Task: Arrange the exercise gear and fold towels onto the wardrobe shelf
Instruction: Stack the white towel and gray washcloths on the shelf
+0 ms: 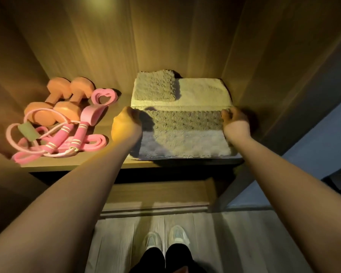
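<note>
Both arms reach straight forward onto the shelf (77,164), wrists level. The left hand (129,120) curls its fingers round the left end of a folded brown towel (187,120), and the right hand (234,119) grips the right end likewise. The towel spans between the fingertips, resting on a pale towel (185,144). Beyond the fingers lies a cream towel (205,91). Left of the left hand lie dumbbells (67,99) and a skipping rope (67,134).

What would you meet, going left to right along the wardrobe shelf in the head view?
In order: orange dumbbells → pink heart-shaped ring → left hand → folded towels → right hand. The skipping rope overlaps the dumbbells, so it is left out.
</note>
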